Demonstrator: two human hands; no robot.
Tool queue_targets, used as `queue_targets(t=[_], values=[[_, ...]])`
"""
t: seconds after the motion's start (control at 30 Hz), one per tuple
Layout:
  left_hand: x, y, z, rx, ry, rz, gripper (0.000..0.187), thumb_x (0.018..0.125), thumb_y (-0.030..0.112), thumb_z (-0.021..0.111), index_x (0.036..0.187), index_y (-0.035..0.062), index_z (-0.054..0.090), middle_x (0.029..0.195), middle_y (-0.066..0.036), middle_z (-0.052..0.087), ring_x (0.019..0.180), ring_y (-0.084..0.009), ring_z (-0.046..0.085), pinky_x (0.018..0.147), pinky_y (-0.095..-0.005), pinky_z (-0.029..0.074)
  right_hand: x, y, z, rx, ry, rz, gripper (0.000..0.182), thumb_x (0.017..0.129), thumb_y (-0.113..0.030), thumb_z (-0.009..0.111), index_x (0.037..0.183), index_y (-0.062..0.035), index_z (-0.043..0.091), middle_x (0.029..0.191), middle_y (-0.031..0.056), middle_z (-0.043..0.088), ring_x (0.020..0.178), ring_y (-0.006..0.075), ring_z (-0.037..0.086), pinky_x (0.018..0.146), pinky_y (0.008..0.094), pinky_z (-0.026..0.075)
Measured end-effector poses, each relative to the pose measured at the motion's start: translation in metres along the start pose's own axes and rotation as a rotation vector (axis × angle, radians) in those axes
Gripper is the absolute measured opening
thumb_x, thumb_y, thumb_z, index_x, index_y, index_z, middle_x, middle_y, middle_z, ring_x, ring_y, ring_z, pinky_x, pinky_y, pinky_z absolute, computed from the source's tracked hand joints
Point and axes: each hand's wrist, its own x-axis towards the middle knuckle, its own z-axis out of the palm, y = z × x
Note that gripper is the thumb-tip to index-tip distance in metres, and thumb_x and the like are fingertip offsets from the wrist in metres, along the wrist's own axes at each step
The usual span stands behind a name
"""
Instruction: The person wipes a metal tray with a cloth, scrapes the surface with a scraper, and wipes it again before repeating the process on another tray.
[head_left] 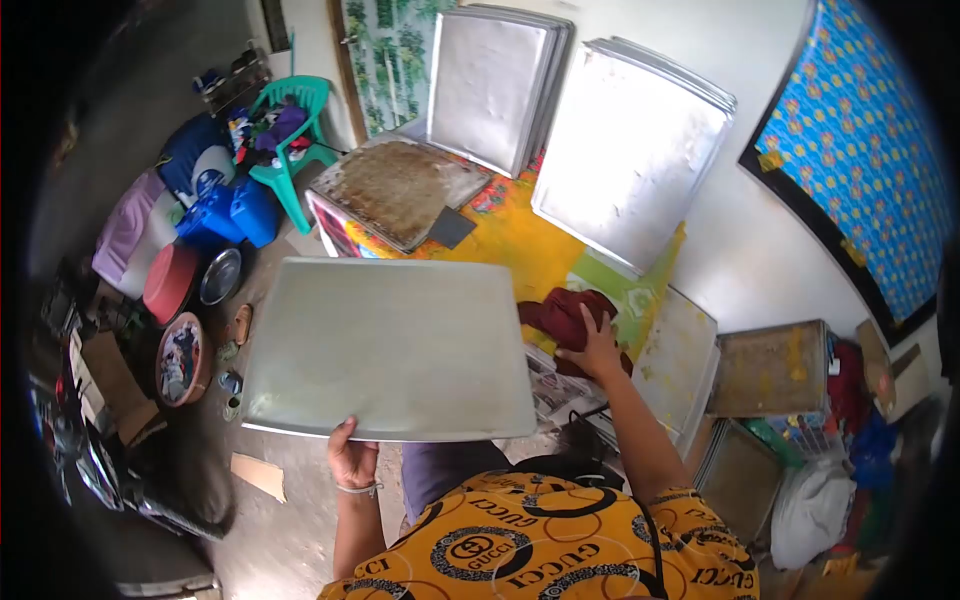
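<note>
My left hand (352,457) grips the near edge of a flat metal baking tray (390,345), thumb on top and the fingers underneath, out of sight. The tray is held level in front of my body, its pale surface facing up. To its right, my right hand (597,352) grasps a bunched dark red cloth (567,318) on the table, fingers curved over it. Beyond the held tray, a browned, stained tray (395,190) lies on the table, with a small dark square pad (452,228) at its near corner.
Stacked shiny trays (490,90) and another stack (630,150) lean against the wall on the yellow-covered table (530,235). More trays (770,368) stand at right. On the left are a green chair (290,150), basins (180,360), blue jugs (230,215) and a motorcycle (110,460).
</note>
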Motion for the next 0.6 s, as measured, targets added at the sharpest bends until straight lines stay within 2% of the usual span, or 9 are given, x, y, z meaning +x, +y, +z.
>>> queue_targets(t=[0.07, 0.17, 0.2, 0.37, 0.43, 0.5, 0.6], values=[[0.008, 0.006, -0.019, -0.004, 0.024, 0.02, 0.04, 0.079, 0.001, 0.061, 0.117, 0.0016, 0.051, 0.11, -0.011, 0.061, 0.106, -0.0268, 0.058, 0.096, -0.0434, 0.046, 0.003, 0.01, 0.016, 0.066, 0.102, -0.031, 0.081, 0.068, -0.036, 0.077, 0.137, -0.0208, 0.036, 0.137, 0.0191, 0.038, 0.127, 0.0389, 0.035, 0.102, 0.0495, 0.034], [0.017, 0.01, -0.036, -0.056, 0.046, 0.021, 0.044, 0.079, 0.001, 0.06, 0.122, 0.002, 0.049, 0.116, -0.012, 0.058, 0.11, -0.0271, 0.055, 0.096, -0.0443, 0.046, 0.014, 0.034, 0.027, 0.352, 0.185, -0.14, 0.069, 0.066, -0.014, 0.076, 0.127, -0.0174, 0.045, 0.127, 0.0146, 0.049, 0.124, 0.0341, 0.041, 0.101, 0.0414, 0.037], [0.02, 0.01, -0.038, -0.044, 0.027, 0.031, 0.04, 0.079, 0.001, 0.06, 0.118, 0.002, 0.052, 0.116, -0.013, 0.058, 0.11, -0.027, 0.056, 0.096, -0.0445, 0.046, 0.015, 0.039, 0.028, 0.418, 0.304, -0.131, 0.064, 0.065, -0.001, 0.07, 0.124, -0.0133, 0.049, 0.118, 0.0156, 0.056, 0.116, 0.0312, 0.05, 0.097, 0.0357, 0.041], [0.027, -0.011, -0.018, -0.019, -0.04, -0.057, 0.042, 0.079, 0.001, 0.06, 0.12, 0.0033, 0.051, 0.117, -0.012, 0.058, 0.111, -0.0268, 0.055, 0.095, -0.0451, 0.046, 0.002, 0.083, -0.004, 0.784, 0.696, 0.154, 0.054, 0.07, 0.001, 0.067, 0.121, -0.0055, 0.051, 0.112, 0.0151, 0.061, 0.101, 0.0256, 0.06, 0.088, 0.0346, 0.047], [0.039, -0.026, -0.019, -0.039, -0.051, -0.172, 0.046, 0.079, 0.0, 0.06, 0.124, 0.0037, 0.048, 0.12, -0.011, 0.057, 0.113, -0.0269, 0.054, 0.095, -0.0452, 0.046, -0.004, 0.113, -0.017, 1.022, 0.78, 0.136, 0.049, 0.075, 0.001, 0.065, 0.121, -0.0033, 0.05, 0.11, 0.0127, 0.06, 0.098, 0.0225, 0.06, 0.085, 0.0326, 0.049], [0.045, -0.052, 0.013, 0.0, -0.1, -0.201, 0.044, 0.078, 0.0, 0.059, 0.122, 0.0031, 0.05, 0.119, -0.011, 0.057, 0.111, -0.0263, 0.054, 0.098, -0.0433, 0.044, -0.018, 0.131, -0.042, 1.343, 0.771, 0.24, 0.051, 0.074, 0.0, 0.067, 0.122, -0.0009, 0.048, 0.108, 0.011, 0.059, 0.098, 0.021, 0.058, 0.085, 0.0325, 0.048], [0.064, -0.096, 0.032, 0.01, -0.187, -0.334, 0.042, 0.078, -0.001, 0.06, 0.119, 0.0047, 0.052, 0.117, -0.009, 0.058, 0.112, -0.0255, 0.054, 0.1, -0.0428, 0.041, -0.044, 0.157, -0.064, 1.584, 0.765, 0.301, 0.047, 0.077, -0.002, 0.066, 0.121, -0.0035, 0.047, 0.103, 0.0095, 0.06, 0.087, 0.0194, 0.061, 0.074, 0.0312, 0.051]])
